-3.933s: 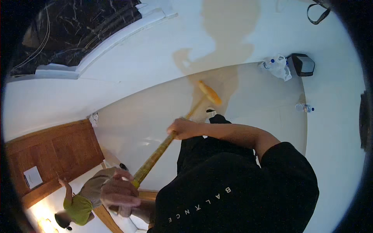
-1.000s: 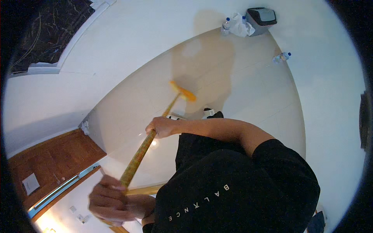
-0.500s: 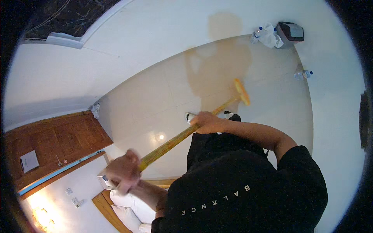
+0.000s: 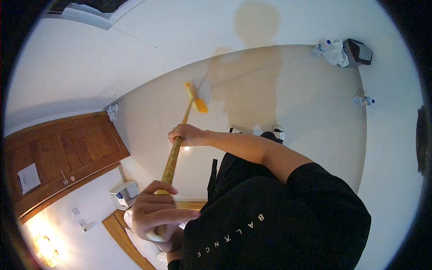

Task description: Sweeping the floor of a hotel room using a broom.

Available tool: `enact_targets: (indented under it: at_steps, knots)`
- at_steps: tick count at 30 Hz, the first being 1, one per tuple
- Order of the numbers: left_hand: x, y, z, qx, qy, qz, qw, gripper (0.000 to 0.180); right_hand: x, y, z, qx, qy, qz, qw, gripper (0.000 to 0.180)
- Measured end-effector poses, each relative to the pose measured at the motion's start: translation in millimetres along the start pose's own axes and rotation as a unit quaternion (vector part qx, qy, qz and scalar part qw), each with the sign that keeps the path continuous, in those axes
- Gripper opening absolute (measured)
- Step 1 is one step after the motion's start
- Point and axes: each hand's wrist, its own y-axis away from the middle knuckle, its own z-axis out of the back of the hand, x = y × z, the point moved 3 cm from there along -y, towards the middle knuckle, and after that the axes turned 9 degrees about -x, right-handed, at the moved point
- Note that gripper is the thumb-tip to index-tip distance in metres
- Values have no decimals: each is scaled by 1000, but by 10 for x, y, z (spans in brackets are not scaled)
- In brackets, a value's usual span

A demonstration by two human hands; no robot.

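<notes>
A broom [image 4: 170,167] with a long yellowish-brown handle and an orange-yellow head slants away from me over the pale tiled floor. Its slightly blurred head [image 4: 196,100] is at the far side, left of my feet. Partway down the handle, my right hand [image 4: 191,135] is closed round it, the arm reaching across my front. My left hand [image 4: 155,208] holds the handle near its upper end, its fingers bent loosely round it. A whitish handle tip shows below that hand.
A wooden door [image 4: 67,157] stands at left, with a crumpled white bag [image 4: 112,111] by its corner. At the far right are a white plastic bag [image 4: 336,53], a grey-black box [image 4: 359,51] and a lying bottle [image 4: 363,101]. White walls border the floor; a wood-framed bed [image 4: 128,243] is lower left.
The broom head has swept from right to left across the floor. My right hand has moved left with the handle, which now points more directly away from me. My left hand stays near the upper end.
</notes>
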Motion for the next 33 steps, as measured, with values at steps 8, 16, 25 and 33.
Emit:
enact_targets:
  at_steps: [8, 16, 25, 33]
  knots:
    - [-198, 937, 1570, 130, -788, 305, 519, 17, 427, -224, 186, 48, 73, -11, 996, 6]
    - [1951, -127, 430, -121, 222, 157, 955, 6, -818, 196, 1527, -17, 274, -182, 944, 10]
    - [2472, -721, 1861, -161, 152, 107, 969, 11, -1533, -1466, 754, 54, 184, -157, 969, 15]
    - [2088, -714, 2589, -146, -562, 274, 767, 20, -1338, -2944, -563, 138, -58, 88, 985, 22]
